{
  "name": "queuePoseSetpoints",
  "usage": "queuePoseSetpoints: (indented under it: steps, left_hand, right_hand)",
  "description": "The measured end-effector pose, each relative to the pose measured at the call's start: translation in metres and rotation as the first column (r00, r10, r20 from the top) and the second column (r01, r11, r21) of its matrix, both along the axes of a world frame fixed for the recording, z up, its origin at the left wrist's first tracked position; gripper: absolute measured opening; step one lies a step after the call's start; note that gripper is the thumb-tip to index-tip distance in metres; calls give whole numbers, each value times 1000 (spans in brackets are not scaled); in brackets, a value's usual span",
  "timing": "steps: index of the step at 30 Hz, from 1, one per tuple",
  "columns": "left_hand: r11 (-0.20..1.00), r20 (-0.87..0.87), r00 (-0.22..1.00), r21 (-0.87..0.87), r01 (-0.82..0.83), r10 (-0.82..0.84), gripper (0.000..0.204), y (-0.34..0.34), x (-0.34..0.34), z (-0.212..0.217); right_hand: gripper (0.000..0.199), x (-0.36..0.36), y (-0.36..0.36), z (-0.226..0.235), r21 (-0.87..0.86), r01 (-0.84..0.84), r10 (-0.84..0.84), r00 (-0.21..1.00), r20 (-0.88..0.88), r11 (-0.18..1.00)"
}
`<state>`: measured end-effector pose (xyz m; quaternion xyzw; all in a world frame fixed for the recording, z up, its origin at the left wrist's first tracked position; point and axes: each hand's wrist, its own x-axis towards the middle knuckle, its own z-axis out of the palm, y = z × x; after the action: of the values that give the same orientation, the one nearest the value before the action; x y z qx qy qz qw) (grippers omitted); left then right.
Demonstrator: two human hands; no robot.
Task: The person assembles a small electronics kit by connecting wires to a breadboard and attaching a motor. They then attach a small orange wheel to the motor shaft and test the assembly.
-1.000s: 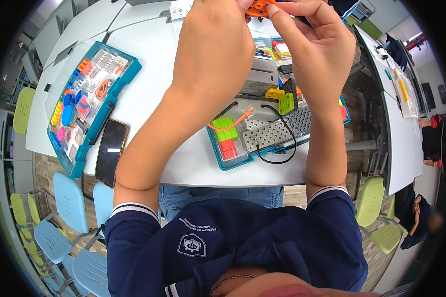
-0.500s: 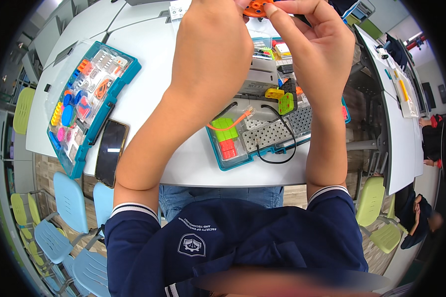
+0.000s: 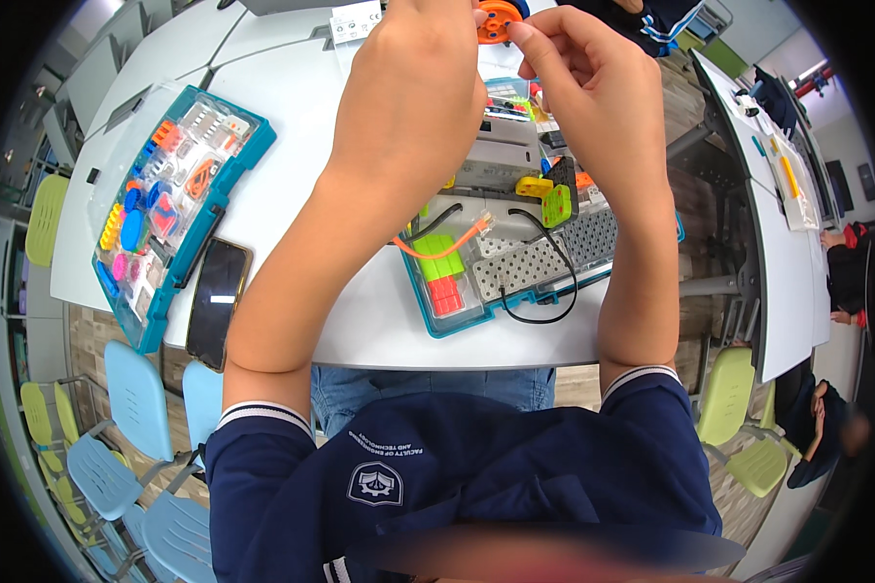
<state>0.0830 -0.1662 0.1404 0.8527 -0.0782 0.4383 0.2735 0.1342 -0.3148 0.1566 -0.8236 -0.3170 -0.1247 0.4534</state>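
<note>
An orange wheel [image 3: 496, 23] with holes and a dark blue rim is held up at the top edge of the view. My left hand [image 3: 408, 92] is closed on its left side, with most of its fingers hidden behind the back of the hand. One fingertip of my right hand [image 3: 603, 92] presses the wheel's right side, while the other fingers curl inward. Below the hands lies a teal-edged kit tray [image 3: 442, 328] with perforated grey plates [image 3: 525, 260], lime and red blocks. A grey box-shaped unit [image 3: 503, 155] carries yellow and green connectors, with black and orange cables nearby.
On the left a second teal kit case [image 3: 250, 141] holds sorted colourful parts, beside a black phone [image 3: 219, 296] at the table's edge. A white printed box [image 3: 357, 21] sits at the back. Blue chairs [image 3: 138, 398] stand at lower left; another table [image 3: 797, 291] is right.
My right hand has shifted left and its fingers have curled in more. The wheel has come lower into view, showing more of its face and its dark blue rim.
</note>
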Motion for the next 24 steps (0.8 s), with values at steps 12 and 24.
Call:
queuePoseSetpoints:
  steps: [12,24]
  left_hand:
    - [994,5,995,57,-97,96,36,9,8,-14]
    - [995,-12,1000,-97,27,-28,12,4,2,-1]
  right_hand:
    - [17,25,7,-27,151,-212,169,952,255,966]
    - [16,5,1,-9,132,-147,115,969,220,980]
